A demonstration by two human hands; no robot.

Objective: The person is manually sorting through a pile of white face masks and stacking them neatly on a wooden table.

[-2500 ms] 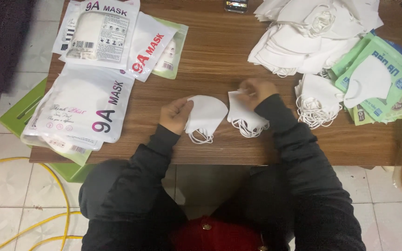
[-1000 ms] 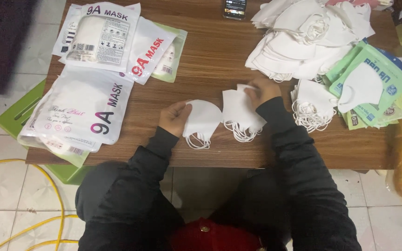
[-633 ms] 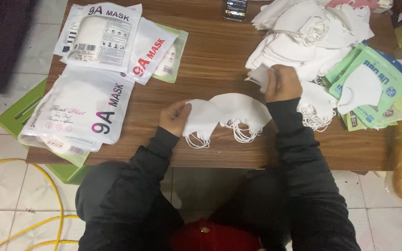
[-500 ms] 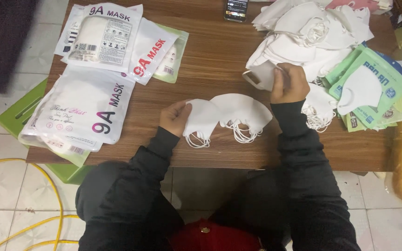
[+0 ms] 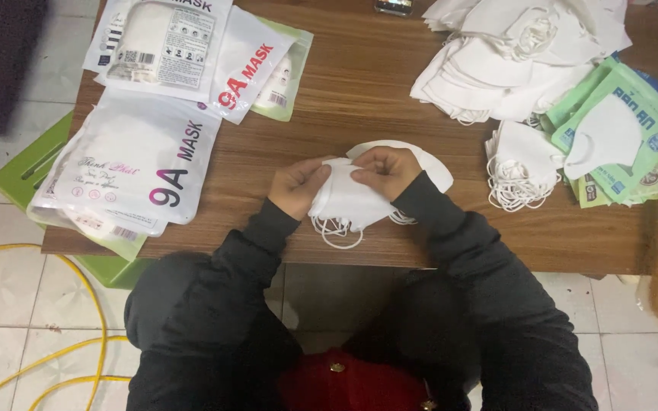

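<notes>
Now | both hands (image 5: 344, 183) pinch white masks (image 5: 352, 204) | mask pile (image 5: 519, 61) right, packets (image 5: 138, 160) left

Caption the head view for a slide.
Both hands, left and right, hold a stack of white masks over a wooden table.

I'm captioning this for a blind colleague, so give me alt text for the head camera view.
Seen from above, a person's left hand and right hand hold a small stack of white face masks over a wooden table. White printed mask pouches lie at the left, a loose mask pile and green packets at the right.
</notes>
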